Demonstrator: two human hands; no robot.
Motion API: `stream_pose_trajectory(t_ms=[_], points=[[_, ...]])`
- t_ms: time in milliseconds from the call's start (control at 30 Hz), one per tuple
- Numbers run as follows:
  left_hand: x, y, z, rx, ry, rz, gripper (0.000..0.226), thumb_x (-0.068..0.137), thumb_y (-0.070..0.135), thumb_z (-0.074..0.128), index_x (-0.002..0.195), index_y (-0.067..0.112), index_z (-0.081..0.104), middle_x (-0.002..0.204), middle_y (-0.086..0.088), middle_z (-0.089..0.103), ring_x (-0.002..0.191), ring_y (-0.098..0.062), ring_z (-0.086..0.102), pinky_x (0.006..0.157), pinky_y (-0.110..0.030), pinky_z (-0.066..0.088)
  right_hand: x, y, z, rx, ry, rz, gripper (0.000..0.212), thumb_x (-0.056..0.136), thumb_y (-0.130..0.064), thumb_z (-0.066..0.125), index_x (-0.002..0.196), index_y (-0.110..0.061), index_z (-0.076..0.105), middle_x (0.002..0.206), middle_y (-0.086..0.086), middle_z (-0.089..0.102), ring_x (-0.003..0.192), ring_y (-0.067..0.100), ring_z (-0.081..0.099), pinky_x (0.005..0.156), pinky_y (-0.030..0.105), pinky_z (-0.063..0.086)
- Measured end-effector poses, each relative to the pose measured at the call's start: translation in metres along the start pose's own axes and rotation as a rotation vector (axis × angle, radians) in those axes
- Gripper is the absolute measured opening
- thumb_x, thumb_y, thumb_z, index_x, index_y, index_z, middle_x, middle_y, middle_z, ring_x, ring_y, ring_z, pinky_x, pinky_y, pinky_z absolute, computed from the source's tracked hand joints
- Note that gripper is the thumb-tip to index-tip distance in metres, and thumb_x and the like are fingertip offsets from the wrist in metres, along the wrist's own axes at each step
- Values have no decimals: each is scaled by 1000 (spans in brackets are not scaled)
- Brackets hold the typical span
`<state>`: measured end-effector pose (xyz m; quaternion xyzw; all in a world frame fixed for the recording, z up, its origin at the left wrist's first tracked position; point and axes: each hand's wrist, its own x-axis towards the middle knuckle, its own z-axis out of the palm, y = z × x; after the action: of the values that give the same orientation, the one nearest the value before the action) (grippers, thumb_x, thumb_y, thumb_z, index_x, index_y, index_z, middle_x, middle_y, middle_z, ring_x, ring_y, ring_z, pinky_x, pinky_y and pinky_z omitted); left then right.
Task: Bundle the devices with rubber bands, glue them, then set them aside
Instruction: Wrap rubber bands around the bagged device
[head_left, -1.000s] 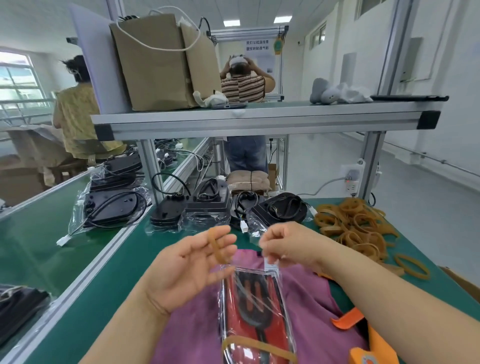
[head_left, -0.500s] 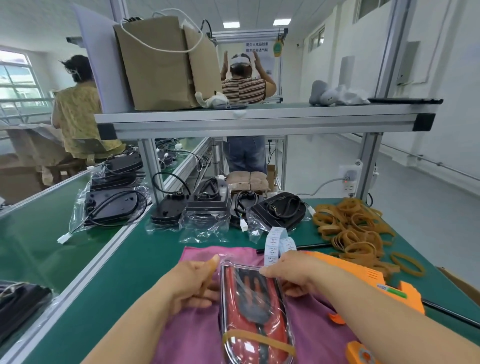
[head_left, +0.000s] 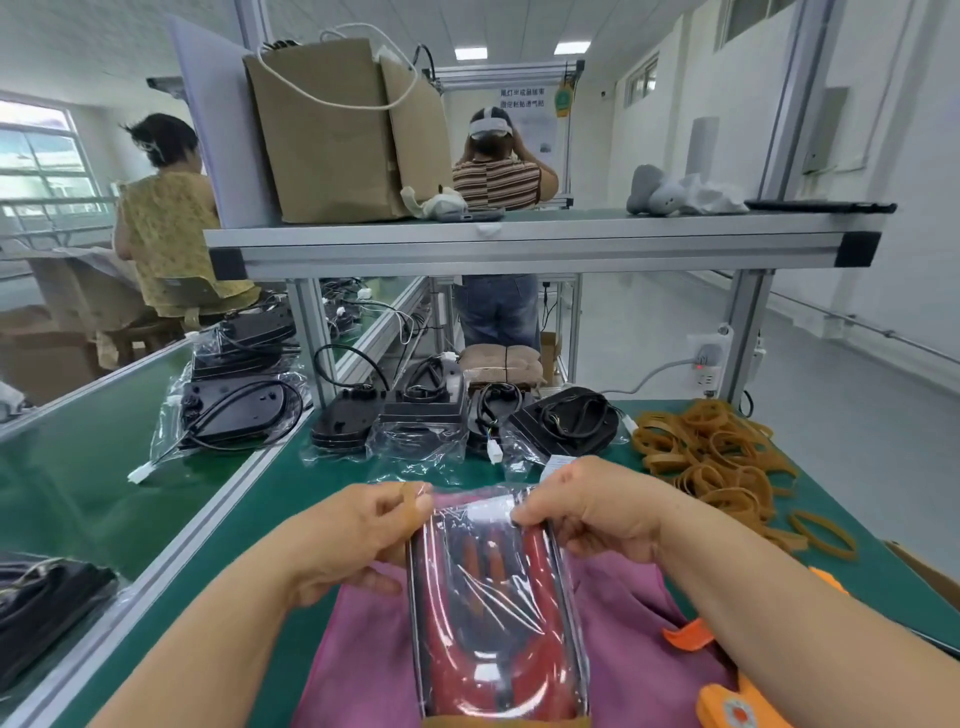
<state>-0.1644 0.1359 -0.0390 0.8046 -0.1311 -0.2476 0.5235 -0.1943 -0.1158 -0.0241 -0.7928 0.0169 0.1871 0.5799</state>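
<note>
Stretching a second band over the far end looks like the current step. The bagged device (head_left: 493, 613) lies lengthwise on the purple cloth (head_left: 639, 613) on the green bench (head_left: 291, 499), with one band (head_left: 504, 721) already round its near end. The left hand (head_left: 353, 535) is curled on the far-left corner with a rubber band (head_left: 410, 506) hooked over a finger. The right hand (head_left: 597, 512) pinches the folded bag top at the far-right corner. Risks as I see them: the film is slick and the nose tapers, so a band seated too close to the tip could roll off. If the pinch on the fold lets go, the flap opens and the band traps loose plastic. An overstretched band could snap off the finger. The glue gun (head_left: 737, 701) sits just beside the right forearm, so a careless pull-back could knock it. Spare bands (head_left: 711, 457) are piled to the right if this one fails.
</note>
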Motion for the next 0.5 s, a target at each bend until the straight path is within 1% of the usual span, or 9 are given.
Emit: stream_pose_trajectory(t_ms=[67, 133, 200, 233, 300, 367, 433, 467, 500], points=[[-7, 11, -9, 25, -41, 48, 52, 80, 61, 59, 121, 28, 64, 95, 1, 76, 84, -11, 73, 82, -40, 60, -9, -13, 0, -15, 3, -93, 22, 78, -19, 77, 61, -20, 65, 58, -2, 57, 49, 7, 47, 46, 16, 42], [-11, 20, -18, -3, -116, 116, 61, 74, 70, 65, 124, 36, 63, 112, -5, 74, 103, -21, 71, 85, -43, 59, -16, -26, 1, -50, 37, -185, 24, 79, -20, 77, 60, -18, 63, 58, -3, 57, 50, 7, 51, 49, 18, 45], [-12, 24, -24, -83, -171, 162, 84, 63, 74, 73, 136, 39, 52, 128, -11, 66, 120, -30, 62, 89, -44, 57, -22, -36, 5, -116, 111, -267, 18, 79, -21, 78, 72, -9, 66, 66, 1, 60, 55, 7, 56, 53, 21, 52], [-13, 25, -26, -114, -176, 176, 96, 60, 74, 76, 143, 38, 43, 132, -9, 64, 123, -29, 60, 91, -44, 56, -23, -37, 8, -165, 154, -299, 20, 78, -22, 79, 80, -6, 68, 70, 3, 61, 58, 7, 58, 56, 24, 56], [-15, 25, -26, -131, -175, 203, 109, 56, 74, 78, 147, 36, 32, 134, -2, 64, 125, -24, 59, 95, -42, 54, -26, -36, 13, -254, 203, -332, 21, 78, -25, 80, 90, -11, 70, 76, 3, 65, 64, 9, 61, 64, 30, 59], [-15, 21, -24, -108, -169, 205, 109, 56, 71, 81, 146, 37, 31, 133, -4, 65, 125, -23, 59, 103, -48, 49, -27, -33, 17, -288, 189, -329, 20, 77, -26, 80, 91, -15, 69, 78, 3, 66, 64, 9, 62, 64, 29, 59], [-14, 18, -21, -70, -154, 192, 95, 64, 60, 83, 144, 41, 34, 129, -11, 66, 123, -26, 61, 107, -51, 45, -28, -30, 17, -297, 172, -319, 18, 76, -25, 80, 88, -17, 69, 74, 1, 65, 61, 7, 62, 60, 24, 57], [-13, 18, -21, -50, -142, 192, 82, 73, 50, 80, 143, 43, 37, 126, -9, 68, 120, -24, 63, 106, -46, 47, -28, -29, 17, -307, 170, -318, 17, 75, -24, 80, 87, -18, 68, 71, -1, 63, 59, 6, 61, 58, 21, 55], [-13, 18, -21, -19, -133, 201, 71, 82, 39, 76, 142, 44, 39, 124, 0, 69, 118, -19, 64, 101, -34, 51, -28, -30, 17, -322, 166, -318, 17, 75, -24, 80, 85, -18, 68, 69, -3, 61, 57, 5, 60, 57, 20, 53]])
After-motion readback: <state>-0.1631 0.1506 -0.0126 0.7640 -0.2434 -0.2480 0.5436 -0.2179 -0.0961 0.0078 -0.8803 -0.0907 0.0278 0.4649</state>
